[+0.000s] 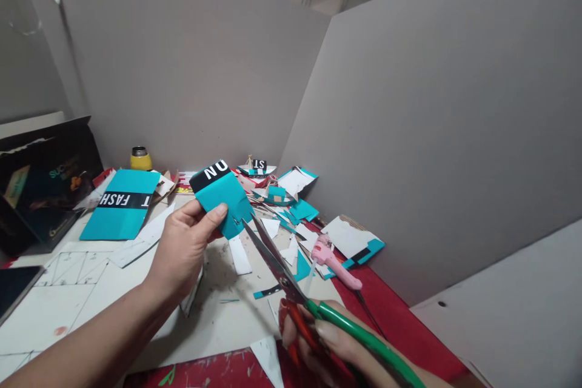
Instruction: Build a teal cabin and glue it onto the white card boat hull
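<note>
Grey panels (pixel 204 73) rise behind and to the right of your worktable (pixel 45 315), whose pale top shows pencilled lines at the left. A dark box (pixel 50 194) leans at the far left. The scissors (pixel 285 282), one handle green and one red, point away from you, blades slightly parted, tips at the notched lower edge of the teal piece. Your right hand (pixel 331 339) is wrapped around their handles; your left hand (pixel 186 233) pinches the teal piece (pixel 225 197) between thumb and fingers, above the table's middle. Beyond your left wrist lies a teal card (pixel 120 218) lettered "T FASH". A pink glue gun (pixel 336 267) rests right of the blades, beside paper scraps (pixel 300 209). Farther back sit a small boat model (pixel 257 170) and a yellow jar (pixel 140 160).
</note>
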### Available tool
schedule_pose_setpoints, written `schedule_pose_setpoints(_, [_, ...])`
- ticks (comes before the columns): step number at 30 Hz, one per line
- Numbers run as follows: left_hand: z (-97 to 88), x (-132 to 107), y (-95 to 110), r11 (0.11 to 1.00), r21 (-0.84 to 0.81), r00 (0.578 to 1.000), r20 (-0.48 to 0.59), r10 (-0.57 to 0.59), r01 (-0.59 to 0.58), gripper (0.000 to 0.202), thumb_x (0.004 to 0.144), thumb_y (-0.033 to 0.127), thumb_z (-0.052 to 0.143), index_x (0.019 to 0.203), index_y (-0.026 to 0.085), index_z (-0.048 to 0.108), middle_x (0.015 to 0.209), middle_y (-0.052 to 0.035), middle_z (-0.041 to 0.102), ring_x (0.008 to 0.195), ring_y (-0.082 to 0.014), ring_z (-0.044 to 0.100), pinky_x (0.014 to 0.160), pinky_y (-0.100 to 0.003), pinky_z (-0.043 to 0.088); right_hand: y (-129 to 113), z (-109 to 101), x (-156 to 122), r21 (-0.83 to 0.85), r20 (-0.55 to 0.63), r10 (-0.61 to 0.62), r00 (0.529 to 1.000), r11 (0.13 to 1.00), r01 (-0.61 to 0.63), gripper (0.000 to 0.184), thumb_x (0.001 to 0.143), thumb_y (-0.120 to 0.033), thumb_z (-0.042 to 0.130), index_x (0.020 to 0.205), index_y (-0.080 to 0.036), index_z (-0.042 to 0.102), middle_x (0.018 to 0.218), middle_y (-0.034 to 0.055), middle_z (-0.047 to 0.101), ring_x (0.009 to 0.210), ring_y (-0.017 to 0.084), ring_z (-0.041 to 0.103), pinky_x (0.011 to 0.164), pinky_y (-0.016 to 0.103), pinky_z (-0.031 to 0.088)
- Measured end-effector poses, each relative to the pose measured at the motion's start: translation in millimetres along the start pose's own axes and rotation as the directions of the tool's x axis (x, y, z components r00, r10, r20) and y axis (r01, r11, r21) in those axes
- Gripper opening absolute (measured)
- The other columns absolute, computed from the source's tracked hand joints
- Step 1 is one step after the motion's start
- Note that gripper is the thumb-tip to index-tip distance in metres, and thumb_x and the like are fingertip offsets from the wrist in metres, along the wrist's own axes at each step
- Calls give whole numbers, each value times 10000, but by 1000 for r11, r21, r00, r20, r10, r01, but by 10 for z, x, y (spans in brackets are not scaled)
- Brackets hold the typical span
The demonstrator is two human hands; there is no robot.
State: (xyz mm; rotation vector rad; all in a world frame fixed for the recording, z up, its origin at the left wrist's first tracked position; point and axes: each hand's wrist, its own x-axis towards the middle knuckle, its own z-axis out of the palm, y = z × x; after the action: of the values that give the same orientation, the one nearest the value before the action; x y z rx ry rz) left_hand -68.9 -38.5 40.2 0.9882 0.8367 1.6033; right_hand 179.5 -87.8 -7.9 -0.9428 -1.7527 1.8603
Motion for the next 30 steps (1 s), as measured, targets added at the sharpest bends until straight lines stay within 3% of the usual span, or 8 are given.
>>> schedule_pose_setpoints(8, [3, 4, -15, 1000, -13, 1000, 11, -5, 6, 245, 758, 311, 758, 970, 190, 743, 995, -72, 754, 835, -187, 691, 745, -300, 555, -160, 116, 116, 102, 22, -61, 998, 993, 58, 496, 943, -600, 361, 969, -140, 546, 560, -59, 425, 444, 62, 379, 506, 216, 403])
schedule_pose_setpoints(16, [42, -30, -6, 1000, -28, 1000, -18, -10, 10, 276, 764, 329, 750, 1005, 196, 738, 1016, -67, 752, 866, -199, 692, 796, -337, 558, 97, 210, 231, 143, -52, -119, 991, 982, 126, 498, 953, -585, 350, 1026, -132, 543, 551, -56, 448, 423, 64, 383, 481, 215, 390])
schedule_pose_setpoints(23, [40, -33, -7, 999, -48, 1000, -14, -14, 13, 254, 777, 321, 743, 994, 189, 736, 975, -52, 756, 810, -164, 684, 748, -286, 550, 135, 300, 261, 47, -168, -133, 977, 989, 143, 520, 927, -624, 376, 1014, -140, 543, 508, -69, 414, 405, 63, 362, 399, 183, 264])
schedule_pose_setpoints(30, [44, -22, 2, 997, -74, 1000, 3, -29, 30, 131, 768, 291, 752, 836, 179, 740, 870, -28, 759, 704, -107, 646, 648, -200, 509, 146, 367, 206, 33, -230, -87, 969, 995, 97, 511, 891, -674, 402, 979, -180, 497, 524, -81, 350, 450, 68, 316, 432, 209, 215])
